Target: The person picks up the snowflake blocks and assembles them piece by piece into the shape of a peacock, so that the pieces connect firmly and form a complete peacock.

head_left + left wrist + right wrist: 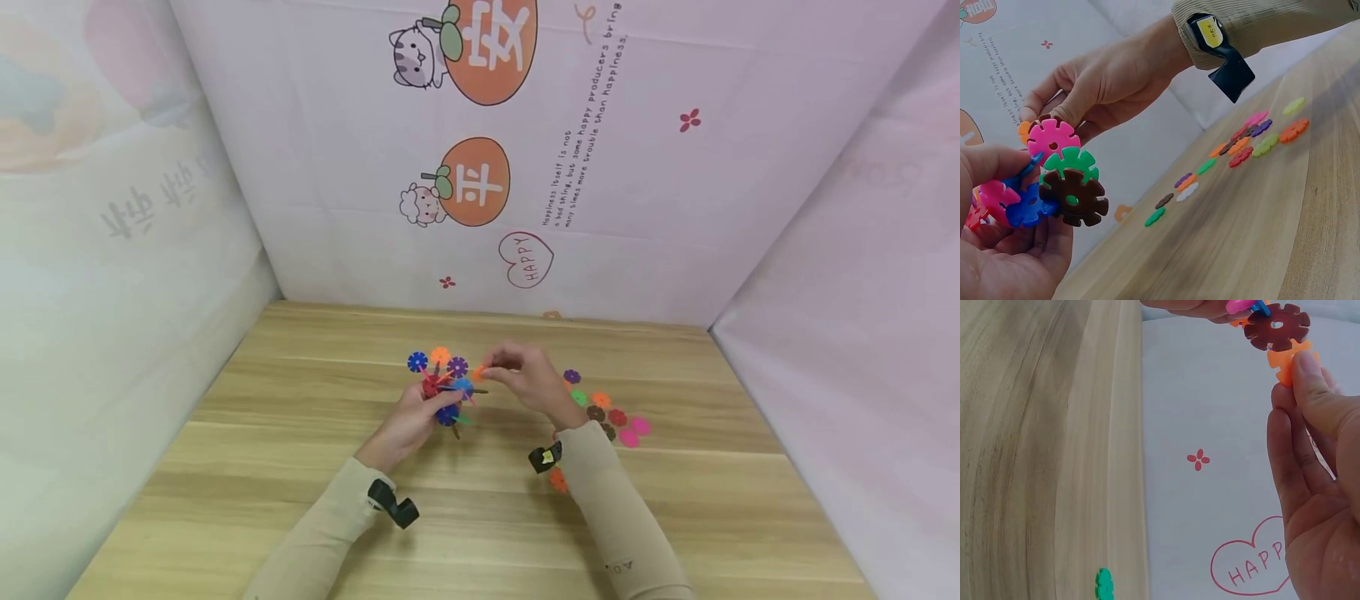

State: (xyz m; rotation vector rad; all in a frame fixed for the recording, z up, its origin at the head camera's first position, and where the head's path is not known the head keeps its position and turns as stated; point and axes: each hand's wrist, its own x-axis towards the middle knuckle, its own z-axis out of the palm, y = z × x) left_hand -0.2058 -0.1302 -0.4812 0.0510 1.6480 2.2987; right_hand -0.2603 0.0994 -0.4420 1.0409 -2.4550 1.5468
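Note:
My left hand [405, 427] grips a cluster of interlocked, notched plastic flower discs [447, 414] above the table, in blue, purple, orange, red and other colours. In the left wrist view a pink disc [1054, 132], a green disc [1075, 159] and a brown disc [1085, 200] stick out from it beyond the fingers. An orange disc [1279, 360] is pinched between thumb and fingers of my right hand [528, 379], at the cluster's right side. In the right wrist view it meets the edge of a brown disc [1296, 332] on the cluster; whether their notches interlock, I cannot tell.
Loose discs [617, 417] in several colours lie on the wooden table [480, 517] to the right, partly hidden by the right forearm. An orange disc [558, 480] lies nearer the front. Printed cloth walls [360, 217] enclose the table at the back and sides.

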